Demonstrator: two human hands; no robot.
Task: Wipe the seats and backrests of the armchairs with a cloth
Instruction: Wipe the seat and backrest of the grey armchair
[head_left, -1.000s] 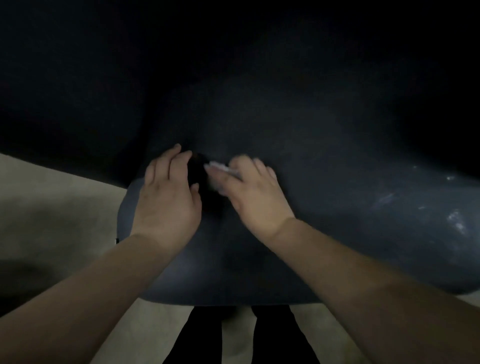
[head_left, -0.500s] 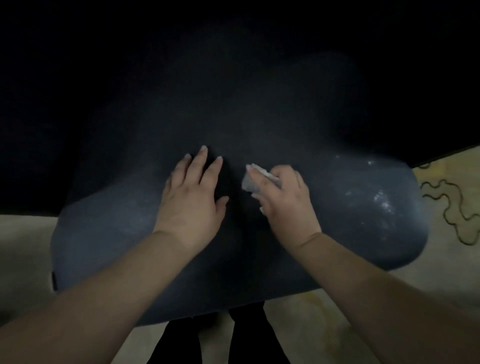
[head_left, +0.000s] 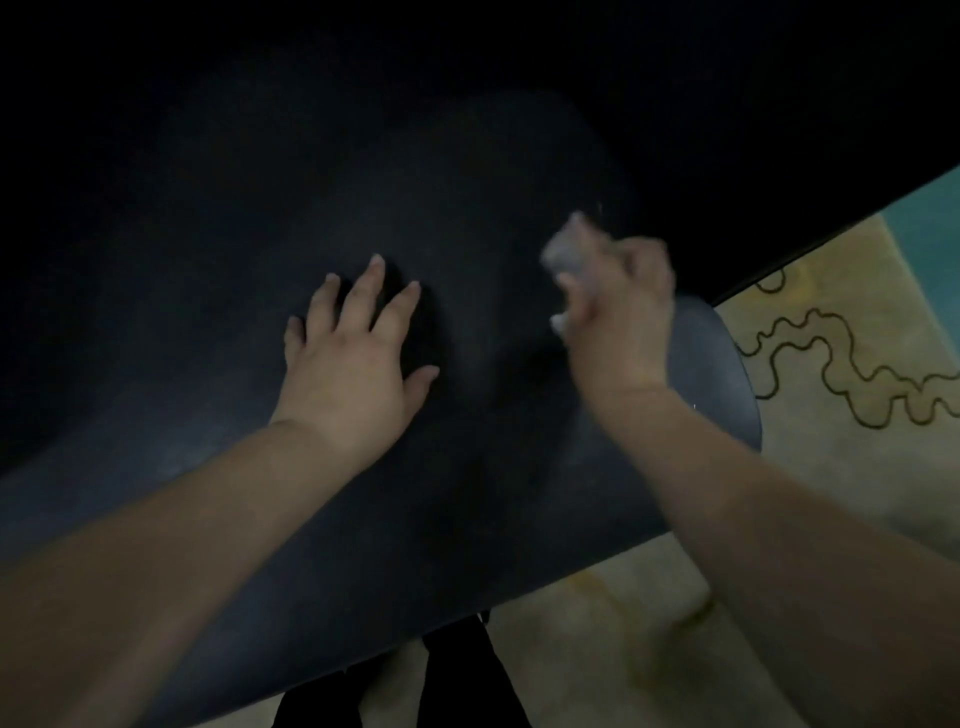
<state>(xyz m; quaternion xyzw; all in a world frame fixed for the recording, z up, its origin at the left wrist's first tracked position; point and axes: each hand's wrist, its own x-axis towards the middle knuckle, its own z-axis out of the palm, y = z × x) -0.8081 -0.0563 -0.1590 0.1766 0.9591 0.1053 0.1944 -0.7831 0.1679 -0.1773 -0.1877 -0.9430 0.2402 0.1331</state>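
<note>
On the dark armchair (head_left: 467, 208), left hand (head_left: 353, 358) splayed flat; right hand (head_left: 618, 317) fingers clutch bunched cloth (head_left: 566, 254).

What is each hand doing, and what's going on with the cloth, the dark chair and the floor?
Left hand: open, fingers spread, lying flat on the chair.
Right hand: closed around the cloth, blurred.
Small pale crumpled cloth: bunched up in the right hand; whether it touches the chair cannot be told.
Dark blue smooth armchair: bare, nothing on it but the hands.
Beige floor with dark squiggly line: bare.
</note>
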